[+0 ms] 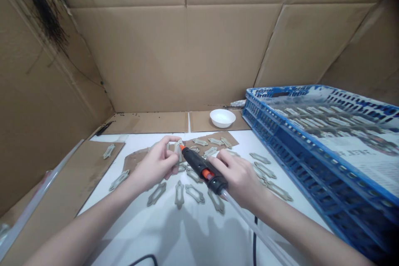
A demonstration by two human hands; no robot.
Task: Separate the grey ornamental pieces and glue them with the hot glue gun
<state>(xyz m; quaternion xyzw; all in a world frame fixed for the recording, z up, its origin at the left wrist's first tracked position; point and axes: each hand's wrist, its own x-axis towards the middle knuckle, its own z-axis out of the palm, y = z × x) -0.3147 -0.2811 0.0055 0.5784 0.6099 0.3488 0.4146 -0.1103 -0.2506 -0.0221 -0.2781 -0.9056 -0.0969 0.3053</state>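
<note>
My right hand [238, 178] grips a black glue gun [199, 166] with an orange nozzle and trigger; a clear glue stick [249, 224] trails from its back. The nozzle touches a small pale piece [178, 151] pinched in my left hand [156, 164], just above the white table [187, 232]. Several flat grey-beige ornate cutouts [193, 193] lie scattered on the table under and around both hands.
A blue plastic crate [311, 162] lined with newspaper and holding more cutouts stands at the right. A small white bowl [222, 117] sits at the back. Cardboard sheets [71, 178] lie at the left and back; cardboard walls enclose the space. A black cable [254, 241] runs near the front edge.
</note>
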